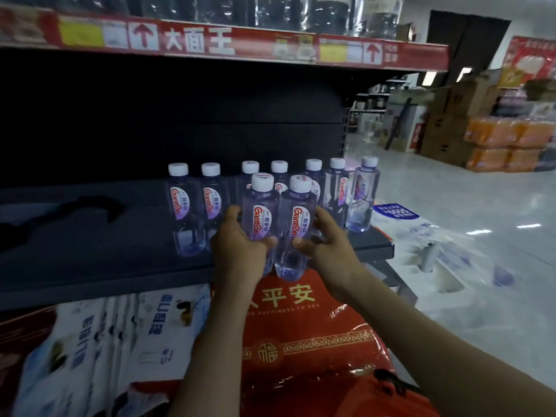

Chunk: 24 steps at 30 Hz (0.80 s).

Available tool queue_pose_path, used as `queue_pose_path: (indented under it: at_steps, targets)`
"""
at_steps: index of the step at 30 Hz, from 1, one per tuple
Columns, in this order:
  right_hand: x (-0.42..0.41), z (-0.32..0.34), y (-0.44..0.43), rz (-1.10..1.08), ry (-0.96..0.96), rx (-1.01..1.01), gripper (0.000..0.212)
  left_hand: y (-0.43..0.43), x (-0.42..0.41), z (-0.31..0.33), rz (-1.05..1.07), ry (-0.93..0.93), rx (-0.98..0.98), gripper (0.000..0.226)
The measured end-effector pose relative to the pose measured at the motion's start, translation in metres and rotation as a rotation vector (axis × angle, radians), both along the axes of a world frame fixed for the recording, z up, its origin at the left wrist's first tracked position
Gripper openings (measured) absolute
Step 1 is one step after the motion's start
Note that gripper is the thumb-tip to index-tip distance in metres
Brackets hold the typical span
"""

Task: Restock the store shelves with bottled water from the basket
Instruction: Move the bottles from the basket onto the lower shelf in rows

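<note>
Two clear water bottles with white caps and red-lettered labels are held side by side just in front of the dark shelf's (90, 245) front edge. My left hand (237, 239) grips the left bottle (261, 212) and my right hand (323, 239) grips the right bottle (296, 224). Both bottles are upright, their bases hanging below the shelf's edge. Behind them several identical bottles stand on the shelf in a row, from one at the left (183, 206) to one at the shelf's right end (362, 194). The basket is not clearly visible.
A red price strip (240, 43) fronts the shelf above. Below the dark shelf lie white sacks (120, 341) and a red plastic-wrapped sack (301, 332). An orange-red object (391, 395) shows at the bottom right. Cartons and orange packs (496, 145) are stacked across the glossy floor at right.
</note>
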State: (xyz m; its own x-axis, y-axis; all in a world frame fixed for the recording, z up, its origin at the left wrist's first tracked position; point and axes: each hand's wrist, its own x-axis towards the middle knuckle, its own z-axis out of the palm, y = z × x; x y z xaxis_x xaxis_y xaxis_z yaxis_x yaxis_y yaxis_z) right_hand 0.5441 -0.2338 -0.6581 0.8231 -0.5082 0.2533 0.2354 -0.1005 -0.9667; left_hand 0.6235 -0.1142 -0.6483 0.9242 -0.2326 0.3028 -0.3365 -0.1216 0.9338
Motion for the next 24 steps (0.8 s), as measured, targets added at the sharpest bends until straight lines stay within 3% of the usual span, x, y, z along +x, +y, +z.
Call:
queue_pose_path:
  at_steps: [8, 15, 18, 24]
  targets:
    - [0.038, -0.007, -0.012, -0.007, 0.027, -0.094, 0.052, -0.014, 0.027, -0.010, 0.071, 0.081, -0.030, 0.054]
    - [0.049, -0.011, -0.021, -0.064, 0.077, -0.168, 0.051, -0.028, 0.030, -0.018, 0.186, -0.047, -0.014, 0.071]
    - [0.049, -0.014, -0.022, -0.144, 0.116, -0.298, 0.049, -0.025, 0.030, -0.025, 0.138, -0.084, 0.026, 0.066]
    - [0.045, -0.020, -0.019, -0.232, 0.200, -0.533, 0.072, -0.013, 0.035, -0.044, 0.078, -0.103, 0.054, 0.057]
